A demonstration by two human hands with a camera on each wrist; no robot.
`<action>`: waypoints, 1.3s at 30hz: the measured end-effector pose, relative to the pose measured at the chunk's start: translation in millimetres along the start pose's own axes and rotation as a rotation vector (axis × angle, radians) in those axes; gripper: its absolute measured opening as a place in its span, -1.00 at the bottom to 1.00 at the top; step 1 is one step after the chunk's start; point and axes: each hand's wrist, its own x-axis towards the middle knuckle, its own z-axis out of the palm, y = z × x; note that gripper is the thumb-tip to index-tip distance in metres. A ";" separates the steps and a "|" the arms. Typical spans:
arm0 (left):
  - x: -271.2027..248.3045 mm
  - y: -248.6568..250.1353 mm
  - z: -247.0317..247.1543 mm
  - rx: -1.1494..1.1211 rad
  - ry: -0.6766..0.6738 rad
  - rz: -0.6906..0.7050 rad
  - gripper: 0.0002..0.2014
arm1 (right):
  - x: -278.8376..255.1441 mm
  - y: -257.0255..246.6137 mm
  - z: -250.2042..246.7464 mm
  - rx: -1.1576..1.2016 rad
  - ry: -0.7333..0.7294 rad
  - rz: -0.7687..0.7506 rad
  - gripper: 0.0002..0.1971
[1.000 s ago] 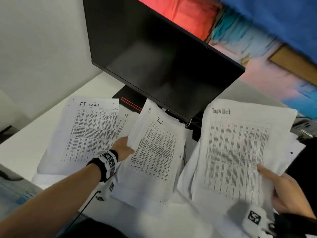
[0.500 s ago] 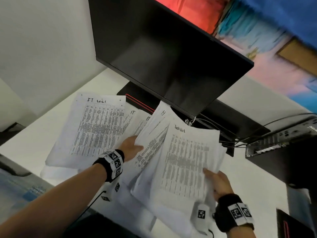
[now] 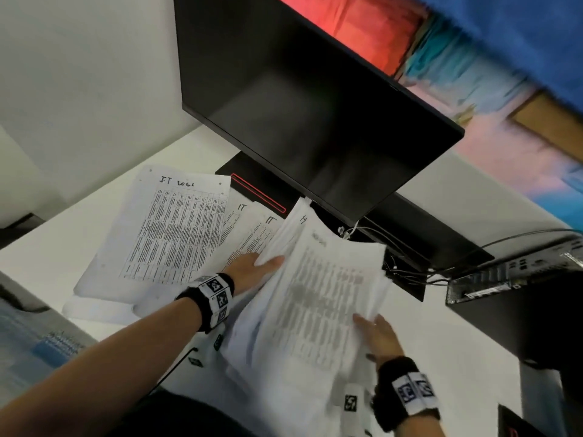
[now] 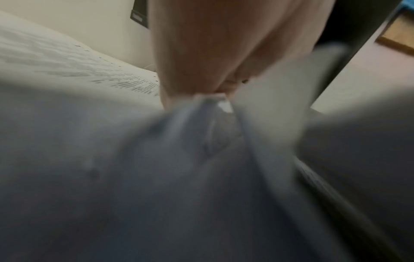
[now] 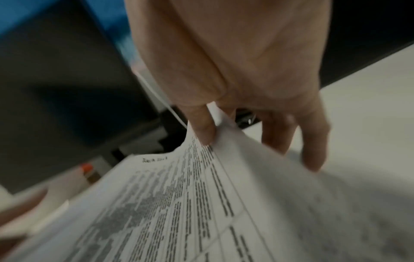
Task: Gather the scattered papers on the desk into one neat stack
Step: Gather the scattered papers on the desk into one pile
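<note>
Item: merged sheaf (image 3: 318, 298), centre frame, long axis toward the monitor (image 3: 303, 99). Right hand (image 3: 380, 337) pinches its right edge; left hand (image 3: 252, 269) grips its left edge. IT-logs sheets (image 3: 170, 234) lie flat on the worktop (image 3: 47, 257), left of the left hand, the nearer one.

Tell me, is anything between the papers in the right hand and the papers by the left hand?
Nothing visible is. The right hand holds its bundle already overlapping the sheets under the left hand. The IT sheets lie farther left on bare desk, with only the left hand in between.
</note>
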 end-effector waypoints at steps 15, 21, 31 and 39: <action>10.5 -25.9 -22.1 0.456 0.383 0.092 -0.17 | 27.0 21.5 40.4 0.281 -0.124 0.025 -0.61; 10.8 -25.5 -56.8 0.259 0.404 0.197 -0.32 | 23.7 23.8 49.5 0.244 -0.097 0.026 -0.65; 21.6 -80.7 -217.2 0.351 0.642 -0.224 0.11 | 25.1 38.0 47.1 0.372 -0.120 -0.038 -0.33; 34.4 -61.4 -164.6 0.183 0.190 -0.047 -0.01 | 22.4 26.7 61.6 0.318 -0.102 -0.067 -0.73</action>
